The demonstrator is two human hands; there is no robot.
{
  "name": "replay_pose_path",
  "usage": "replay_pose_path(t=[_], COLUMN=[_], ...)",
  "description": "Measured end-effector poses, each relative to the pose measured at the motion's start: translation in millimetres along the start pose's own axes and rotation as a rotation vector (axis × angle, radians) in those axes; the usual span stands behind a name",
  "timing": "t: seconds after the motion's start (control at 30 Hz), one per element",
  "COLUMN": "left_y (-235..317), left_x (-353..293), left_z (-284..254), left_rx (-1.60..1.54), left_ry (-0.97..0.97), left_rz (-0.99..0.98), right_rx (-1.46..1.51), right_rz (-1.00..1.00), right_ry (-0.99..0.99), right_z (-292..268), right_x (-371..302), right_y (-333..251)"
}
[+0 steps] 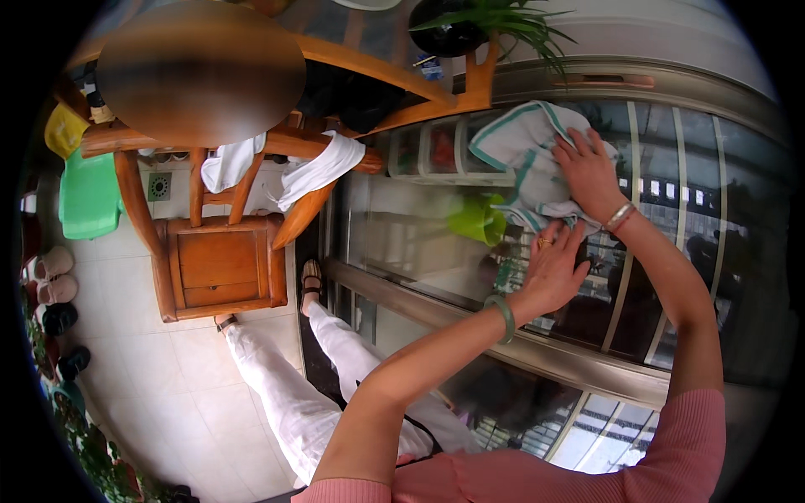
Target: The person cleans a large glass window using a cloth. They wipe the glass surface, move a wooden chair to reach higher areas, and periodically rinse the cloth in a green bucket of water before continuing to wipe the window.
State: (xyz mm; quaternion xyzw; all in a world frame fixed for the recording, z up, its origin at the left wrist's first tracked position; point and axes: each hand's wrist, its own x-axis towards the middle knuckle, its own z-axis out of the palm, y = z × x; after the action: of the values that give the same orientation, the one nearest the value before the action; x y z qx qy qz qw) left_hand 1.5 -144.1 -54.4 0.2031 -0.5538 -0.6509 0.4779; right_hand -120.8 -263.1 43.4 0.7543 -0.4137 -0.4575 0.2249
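A white cloth with green stripes (527,151) lies pressed against a glass window pane (671,251). My right hand (589,172) is flat on the cloth, fingers spread, a bracelet on its wrist. My left hand (553,267) touches the cloth's lower edge with fingers apart, a ring on one finger and a green bangle on the wrist. Both forearms rise from the lower edge of the view.
A wooden chair (216,251) with white cloths draped over it stands at the left on a tiled floor. A potted plant (486,25) sits above the window frame. Clear storage drawers (436,151) and a green object (476,220) show behind the glass. Shoes line the far left.
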Motion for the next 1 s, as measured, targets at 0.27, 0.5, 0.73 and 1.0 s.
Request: replay_pose_path(t=[0.27,0.5,0.73,1.0], left_y=[-66,-120,-169,-260], left_x=[7,9,-1,-21], left_z=[-9,-25,-44,-75], left_rx=[-0.130,-0.111,-0.106,-0.065], left_ry=[-0.018,0.008,0.023,0.040], left_rz=[-0.139,-0.226,-0.382,-0.587], right_rx=[0.079,0.173,0.240,0.242], right_rz=[-0.041,-0.088,-0.114,-0.125], right_ry=[0.017,0.018,-0.049,-0.238], right_z=[66,114,161,212], right_x=[76,126,169,236], right_y=[-35,-69,-120,-201])
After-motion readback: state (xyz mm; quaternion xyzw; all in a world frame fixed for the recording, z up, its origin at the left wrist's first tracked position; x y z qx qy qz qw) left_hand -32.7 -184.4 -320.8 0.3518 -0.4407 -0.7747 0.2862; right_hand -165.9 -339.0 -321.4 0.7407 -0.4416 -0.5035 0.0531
